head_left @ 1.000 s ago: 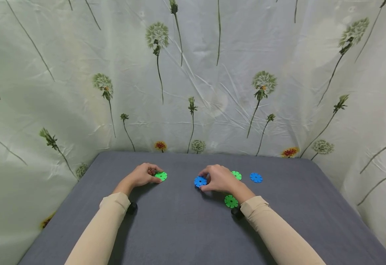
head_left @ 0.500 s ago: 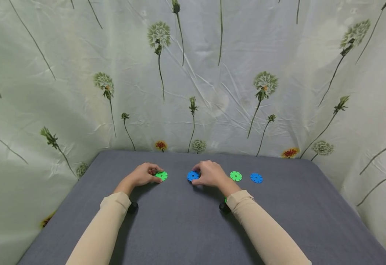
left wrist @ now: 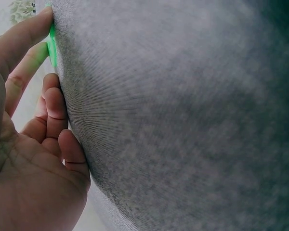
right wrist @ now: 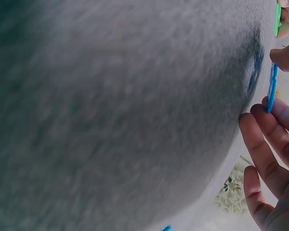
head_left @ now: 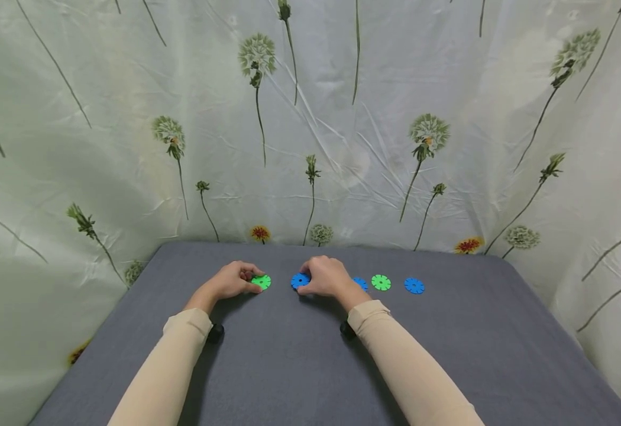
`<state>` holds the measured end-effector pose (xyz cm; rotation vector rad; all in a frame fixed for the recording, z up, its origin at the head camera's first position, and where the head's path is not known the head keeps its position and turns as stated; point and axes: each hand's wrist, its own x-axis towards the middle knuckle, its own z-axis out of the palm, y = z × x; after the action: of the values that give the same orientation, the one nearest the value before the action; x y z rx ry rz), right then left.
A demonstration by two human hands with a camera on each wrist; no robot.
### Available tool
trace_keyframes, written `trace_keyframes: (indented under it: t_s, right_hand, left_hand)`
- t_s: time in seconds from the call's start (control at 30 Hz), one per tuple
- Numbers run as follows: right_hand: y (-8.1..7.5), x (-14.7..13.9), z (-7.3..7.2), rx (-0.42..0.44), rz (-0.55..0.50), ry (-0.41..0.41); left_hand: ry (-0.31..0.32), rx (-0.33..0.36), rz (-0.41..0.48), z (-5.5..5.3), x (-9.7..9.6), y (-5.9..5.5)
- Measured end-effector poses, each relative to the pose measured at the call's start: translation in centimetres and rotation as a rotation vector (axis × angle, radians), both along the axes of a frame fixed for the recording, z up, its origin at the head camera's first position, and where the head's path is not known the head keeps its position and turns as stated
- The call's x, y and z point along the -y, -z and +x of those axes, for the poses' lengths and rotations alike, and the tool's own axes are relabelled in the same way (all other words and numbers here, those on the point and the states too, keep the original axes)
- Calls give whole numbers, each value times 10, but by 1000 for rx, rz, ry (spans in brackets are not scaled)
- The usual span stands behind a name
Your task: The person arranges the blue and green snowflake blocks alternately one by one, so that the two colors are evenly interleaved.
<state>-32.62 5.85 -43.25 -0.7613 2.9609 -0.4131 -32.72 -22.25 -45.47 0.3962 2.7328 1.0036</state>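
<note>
At the left of the grey-covered table, my left hand (head_left: 229, 280) pinches a bright green notched disc (head_left: 261, 282) between thumb and finger. The left wrist view shows this green disc (left wrist: 53, 52) edge-on, low against the cloth. Just right of it, my right hand (head_left: 325, 277) holds a blue notched disc (head_left: 299, 281) by its edges. That blue disc (right wrist: 272, 91) appears edge-on in the right wrist view, slightly off the cloth, between thumb and fingers. A small gap separates the two held discs.
Right of my right hand lie a partly covered blue disc (head_left: 361, 283), a green disc (head_left: 381, 282) and another blue disc (head_left: 414, 286) in a row. The grey table (head_left: 289, 367) ends at a flower-printed curtain (head_left: 353, 148) behind.
My right hand has carried the blue disc left toward the green one. A blue disc now shows behind the right wrist; a darker green disc is now hidden by the right arm. My left hand stays put.
</note>
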Motion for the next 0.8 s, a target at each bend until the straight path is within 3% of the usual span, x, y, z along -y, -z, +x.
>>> trace_keyframes:
  t_s: [0.4,0.8]
  right_hand:
    - [6,18,-1,-31,48,6]
    - [9,29,0,-15,-2,42]
  left_hand:
    - [-3,-2,-16,-3,-1,1]
    - [13,-7,5,-2,0,-1]
